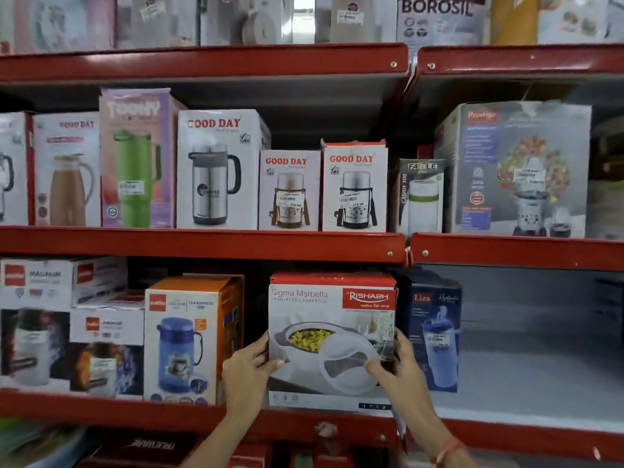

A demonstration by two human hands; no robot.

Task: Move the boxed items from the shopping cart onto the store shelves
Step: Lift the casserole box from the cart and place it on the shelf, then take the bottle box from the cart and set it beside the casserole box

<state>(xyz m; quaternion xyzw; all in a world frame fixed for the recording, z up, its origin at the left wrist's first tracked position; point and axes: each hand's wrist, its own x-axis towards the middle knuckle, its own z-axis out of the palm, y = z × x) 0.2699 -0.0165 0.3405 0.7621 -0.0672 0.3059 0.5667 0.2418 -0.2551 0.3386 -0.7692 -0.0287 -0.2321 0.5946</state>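
Observation:
A white and red casserole box (332, 319) marked "Sigma Marbella" stands upright on the lower red shelf (202, 418), between an orange flask box (189, 336) and a dark blue bottle box (435, 332). My left hand (248, 369) grips the box's left edge, thumb on its front. My right hand (396, 364) grips its lower right edge, fingers curled on the front. The shopping cart is out of view.
The middle shelf (202, 243) holds a row of "Good Day" flask boxes, a green tumbler box and a mixer box (516, 170). The lower shelf's right bay (540, 349) shows bare grey board. More boxes fill the top shelf and the level below.

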